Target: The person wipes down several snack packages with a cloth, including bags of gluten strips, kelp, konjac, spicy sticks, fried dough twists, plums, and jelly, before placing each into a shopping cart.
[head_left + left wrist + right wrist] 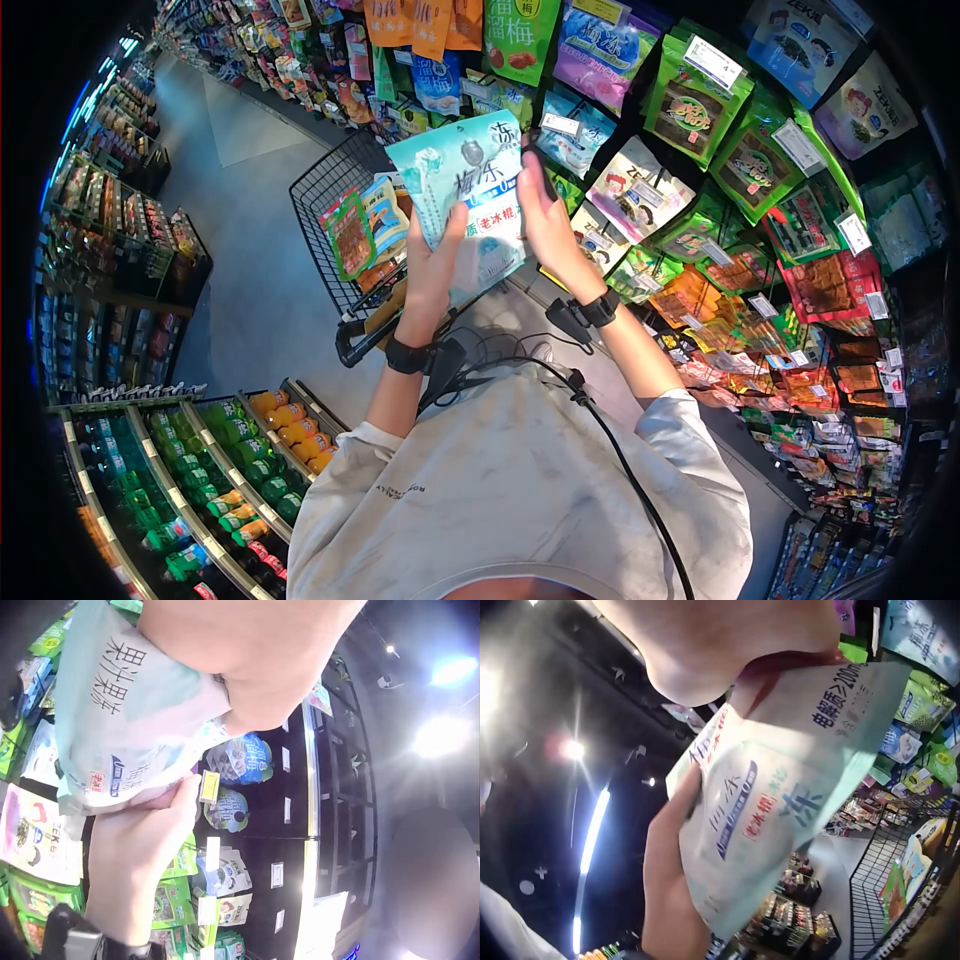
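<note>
A pale turquoise and white snack pouch [478,185] with Chinese lettering is held up in front of the chest, its printed front facing the head camera. My left hand [433,268] grips its left edge, thumb on the front. On the opposite edge, my right hand [550,220] holds the pouch with its thumb along the front. In the left wrist view the pouch [135,712] bulges between both hands. The right wrist view shows the pouch [757,802] tilted, with the left hand's thumb against it. Fingers behind the pouch are mostly hidden.
A black wire shopping cart [318,185] stands beyond the left hand, holding a green-edged snack bag [350,237] and other packs. Hanging snack bags [690,105] fill the rack on the right. Bottle shelves [215,470] stand at lower left. A black cable [640,470] runs down the shirt.
</note>
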`<state>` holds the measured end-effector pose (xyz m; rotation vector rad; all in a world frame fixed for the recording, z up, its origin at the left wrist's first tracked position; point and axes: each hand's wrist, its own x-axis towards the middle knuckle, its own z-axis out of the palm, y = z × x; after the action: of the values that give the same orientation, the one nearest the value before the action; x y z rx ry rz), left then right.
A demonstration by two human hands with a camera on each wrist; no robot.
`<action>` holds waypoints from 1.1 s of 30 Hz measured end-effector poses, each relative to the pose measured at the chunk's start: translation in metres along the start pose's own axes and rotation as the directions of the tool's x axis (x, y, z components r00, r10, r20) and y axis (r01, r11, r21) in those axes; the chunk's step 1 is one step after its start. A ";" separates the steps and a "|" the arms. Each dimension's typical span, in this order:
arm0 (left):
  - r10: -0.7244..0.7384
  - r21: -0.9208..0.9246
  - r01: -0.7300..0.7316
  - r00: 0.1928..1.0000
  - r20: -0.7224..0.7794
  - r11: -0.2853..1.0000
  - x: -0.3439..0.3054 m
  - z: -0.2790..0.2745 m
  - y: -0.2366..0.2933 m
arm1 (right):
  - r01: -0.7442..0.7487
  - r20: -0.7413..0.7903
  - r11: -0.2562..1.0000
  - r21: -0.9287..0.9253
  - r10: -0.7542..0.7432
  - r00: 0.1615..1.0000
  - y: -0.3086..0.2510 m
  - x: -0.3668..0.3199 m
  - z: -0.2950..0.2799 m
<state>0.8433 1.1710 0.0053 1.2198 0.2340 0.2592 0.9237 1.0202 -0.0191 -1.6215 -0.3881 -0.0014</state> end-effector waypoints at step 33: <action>-0.151 -0.546 0.152 0.987 0.047 0.824 0.010 0.005 -0.003 | 0.431 0.006 0.803 -0.412 -0.471 0.882 -0.012 -0.012 0.031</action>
<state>0.8542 1.1687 0.0042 0.6230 0.2336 0.1684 0.9021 1.0482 -0.0128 -1.8866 -0.7308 -0.5582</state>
